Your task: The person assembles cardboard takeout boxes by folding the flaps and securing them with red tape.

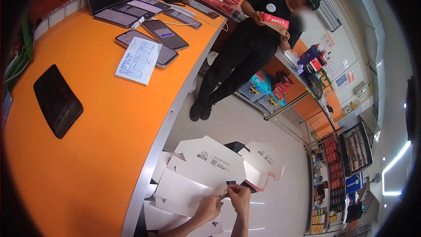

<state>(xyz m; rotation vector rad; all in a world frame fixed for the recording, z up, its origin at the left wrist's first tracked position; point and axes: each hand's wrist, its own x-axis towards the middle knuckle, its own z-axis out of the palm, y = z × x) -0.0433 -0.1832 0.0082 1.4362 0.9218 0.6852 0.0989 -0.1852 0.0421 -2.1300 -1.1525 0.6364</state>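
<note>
Below the orange table's edge is a white cardboard food box (pixel 180 191), only partly folded, with loose panels and flaps. My left hand (pixel 208 209) is closed in a pinch on the box's edge. Right beside it, my right hand (pixel 239 196) pinches the same edge near a small dark flap. The fingertips of both hands almost meet, and they hide the bit of card between them. Behind the box lies a broad white lid panel (pixel 206 158) with a small printed emblem. To its right stands another open white box (pixel 258 169) with a red outer side.
On the orange table (pixel 101 149) lie a black phone (pixel 58 101), several more phones, a receipt pad (pixel 138 60) and an open laptop-like device (pixel 112 2) with cables. Across the aisle a person in black (pixel 258 30) holds a red box (pixel 275 21). Stocked shelves (pixel 329 184) stand at right.
</note>
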